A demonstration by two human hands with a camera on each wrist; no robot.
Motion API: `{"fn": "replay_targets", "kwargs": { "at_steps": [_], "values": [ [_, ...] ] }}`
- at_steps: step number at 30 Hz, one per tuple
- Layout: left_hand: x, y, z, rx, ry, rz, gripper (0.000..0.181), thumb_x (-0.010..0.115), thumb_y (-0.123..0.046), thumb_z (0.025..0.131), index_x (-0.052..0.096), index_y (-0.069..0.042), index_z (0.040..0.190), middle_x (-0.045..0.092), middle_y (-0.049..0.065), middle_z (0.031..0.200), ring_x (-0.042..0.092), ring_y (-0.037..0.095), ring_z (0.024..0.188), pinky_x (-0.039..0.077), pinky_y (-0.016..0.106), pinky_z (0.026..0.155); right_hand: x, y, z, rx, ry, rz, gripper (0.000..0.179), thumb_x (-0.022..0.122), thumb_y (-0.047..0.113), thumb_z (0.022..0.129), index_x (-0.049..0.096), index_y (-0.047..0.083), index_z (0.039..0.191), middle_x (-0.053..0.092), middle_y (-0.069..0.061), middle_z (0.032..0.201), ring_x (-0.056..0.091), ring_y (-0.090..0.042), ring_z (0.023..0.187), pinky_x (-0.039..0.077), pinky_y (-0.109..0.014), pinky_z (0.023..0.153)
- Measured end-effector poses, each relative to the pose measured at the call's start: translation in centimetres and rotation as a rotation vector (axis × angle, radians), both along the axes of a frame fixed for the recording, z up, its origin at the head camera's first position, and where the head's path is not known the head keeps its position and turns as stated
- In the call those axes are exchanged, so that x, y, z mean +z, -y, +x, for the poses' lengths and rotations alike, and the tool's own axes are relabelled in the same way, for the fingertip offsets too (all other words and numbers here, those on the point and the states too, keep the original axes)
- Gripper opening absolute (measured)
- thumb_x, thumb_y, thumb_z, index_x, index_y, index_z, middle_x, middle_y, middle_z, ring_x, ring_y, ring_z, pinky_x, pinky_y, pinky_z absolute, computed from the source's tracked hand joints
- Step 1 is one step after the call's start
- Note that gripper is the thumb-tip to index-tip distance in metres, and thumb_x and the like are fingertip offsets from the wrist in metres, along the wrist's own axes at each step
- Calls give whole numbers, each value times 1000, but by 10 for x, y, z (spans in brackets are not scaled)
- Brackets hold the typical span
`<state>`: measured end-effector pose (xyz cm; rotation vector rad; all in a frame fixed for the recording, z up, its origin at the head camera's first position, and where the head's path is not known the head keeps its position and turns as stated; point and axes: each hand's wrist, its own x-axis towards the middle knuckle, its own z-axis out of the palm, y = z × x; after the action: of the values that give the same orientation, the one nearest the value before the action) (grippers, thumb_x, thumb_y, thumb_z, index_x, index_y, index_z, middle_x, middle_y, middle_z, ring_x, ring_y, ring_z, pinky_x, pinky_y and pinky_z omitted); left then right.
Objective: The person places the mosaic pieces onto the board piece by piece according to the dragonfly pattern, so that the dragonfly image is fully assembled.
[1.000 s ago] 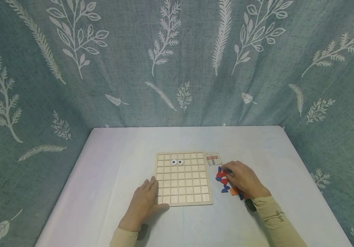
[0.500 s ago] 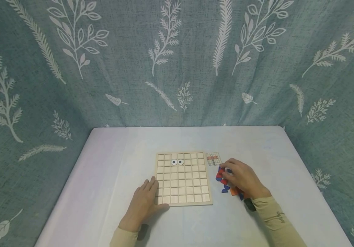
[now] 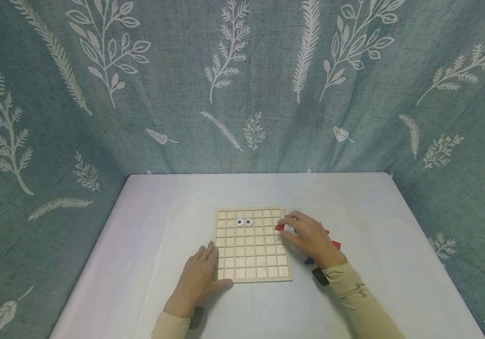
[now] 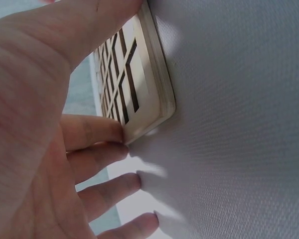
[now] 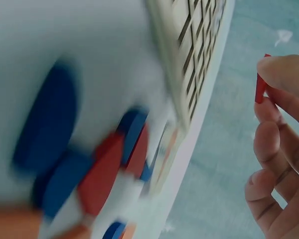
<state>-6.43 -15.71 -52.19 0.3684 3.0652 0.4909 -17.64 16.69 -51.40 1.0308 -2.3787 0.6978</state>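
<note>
A square wooden grid board (image 3: 250,254) lies on the table, with two round eye tiles (image 3: 244,222) in its upper part. My left hand (image 3: 200,273) rests at the board's left lower corner, fingers fairly straight along its edge; the left wrist view shows fingertips touching the board (image 4: 152,94) and the table. Between thumb and fingers my right hand (image 3: 307,238) pinches a small red tile (image 3: 279,228), over the board's right edge. In the right wrist view this red tile (image 5: 260,88) appears edge-on.
Several loose blue, red and orange tiles lie right of the board, partly hidden by the right hand; a blue tile (image 5: 50,119) and a red tile (image 5: 102,169) show in the right wrist view. A small pattern card (image 3: 291,211) sits mostly covered behind that hand.
My right hand has lifted a red tile from the loose pile and moved left to the board's right edge. The left hand has stayed in place.
</note>
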Motion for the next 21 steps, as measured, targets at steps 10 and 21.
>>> {"fn": "replay_targets", "kwargs": {
  "at_steps": [10,21],
  "values": [
    [1,0,0,-11,-16,-11,98,83,-56,76,50,8,142,46,28,150,46,50,135,44,63,105,4,46,-8,29,-24,-7,25,87,14,80,76,13,102,70,-3,99,69,-17,84,60,-30,67],
    [1,1,-1,-10,-7,-16,98,81,-59,77,50,8,142,46,27,150,45,49,136,44,62,105,-4,83,-11,48,27,14,19,84,16,84,76,14,102,70,-3,103,69,-16,87,60,-31,69]
  ]
}}
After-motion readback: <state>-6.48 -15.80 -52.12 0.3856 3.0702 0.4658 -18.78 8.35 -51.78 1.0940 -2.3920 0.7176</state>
